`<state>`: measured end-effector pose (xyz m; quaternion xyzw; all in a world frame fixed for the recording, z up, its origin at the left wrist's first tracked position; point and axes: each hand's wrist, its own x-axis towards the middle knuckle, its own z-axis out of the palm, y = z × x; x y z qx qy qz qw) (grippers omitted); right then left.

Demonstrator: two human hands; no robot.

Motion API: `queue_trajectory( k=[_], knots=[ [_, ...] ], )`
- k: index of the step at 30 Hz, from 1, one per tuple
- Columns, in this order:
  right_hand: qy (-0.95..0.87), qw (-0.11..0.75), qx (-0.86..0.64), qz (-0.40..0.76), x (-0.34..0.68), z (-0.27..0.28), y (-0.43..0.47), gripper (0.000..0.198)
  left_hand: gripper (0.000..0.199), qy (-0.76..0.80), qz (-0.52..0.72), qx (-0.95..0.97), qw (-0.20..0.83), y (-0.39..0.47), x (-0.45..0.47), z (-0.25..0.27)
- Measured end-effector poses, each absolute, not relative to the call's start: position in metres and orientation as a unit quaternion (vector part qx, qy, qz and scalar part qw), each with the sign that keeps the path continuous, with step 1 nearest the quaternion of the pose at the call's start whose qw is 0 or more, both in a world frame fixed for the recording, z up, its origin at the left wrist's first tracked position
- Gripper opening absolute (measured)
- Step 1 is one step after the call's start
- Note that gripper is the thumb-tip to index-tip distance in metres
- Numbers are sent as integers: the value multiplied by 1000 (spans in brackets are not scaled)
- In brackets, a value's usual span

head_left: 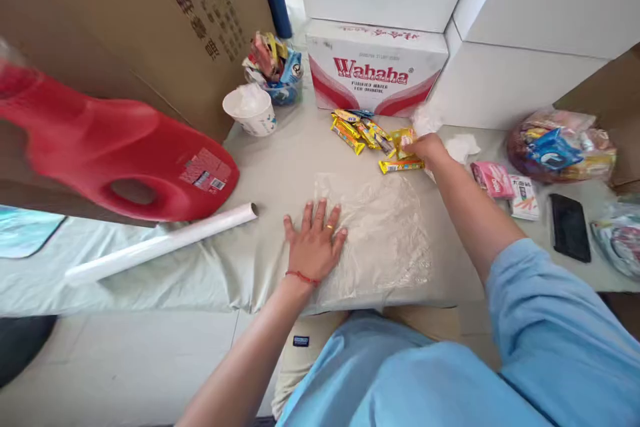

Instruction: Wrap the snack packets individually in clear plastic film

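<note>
My left hand [314, 247] lies flat with its fingers spread, at the left edge of a clear sheet of plastic film [385, 233] on the cloth-covered table. My right hand [426, 148] reaches to the back of the table, its fingers closed on a yellow snack packet [402, 140]. Its fingertips are partly hidden. Left of it lies a loose pile of thin, yellow-wrapped snack sticks [363, 130]. One more yellow-wrapped stick [400, 165] rests just in front of the packet, close below my right hand.
A white film roll [165, 243] and a red jug [145, 153] are at left. A paper cup [251, 112] and snack tub [283, 83] stand behind. The Wahaha carton [377, 73] borders the back. At right are small boxes [524, 197], a phone [570, 227] and a snack bowl [520, 157].
</note>
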<state>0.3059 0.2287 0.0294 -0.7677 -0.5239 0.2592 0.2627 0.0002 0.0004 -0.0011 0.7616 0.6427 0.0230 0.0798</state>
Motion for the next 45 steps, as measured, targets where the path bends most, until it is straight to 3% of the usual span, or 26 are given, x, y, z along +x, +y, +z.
queue_trajectory(
  k=[5, 8, 12, 17, 21, 27, 40, 45],
  knots=[
    [-526, 334, -755, 202, 314, 48, 187, 31, 60, 646, 33, 758, 84, 2, 1, -4],
    [-626, 373, -651, 212, 304, 61, 140, 30, 60, 645, 36, 759, 87, 2, 2, -4],
    [-810, 288, -449, 245, 265, 55, 72, 28, 61, 645, 44, 758, 90, 3, 2, -4],
    [-882, 122, -422, 172, 230, 30, 28, 22, 60, 644, 52, 758, 91, 2, 2, -6],
    [-890, 116, -386, 212, 235, 27, 29, 30, 57, 646, 62, 755, 96, 2, 2, -6],
    [-902, 79, -387, 174, 234, 29, 32, 29, 58, 648, 63, 753, 90, 2, 2, -8],
    [-888, 108, -416, 162, 243, 15, 39, 27, 56, 652, 90, 747, 97, 2, -1, -9],
    [-872, 208, -411, 164, 266, 27, 17, 33, 52, 654, 178, 733, 55, -9, -14, -6]
  ],
)
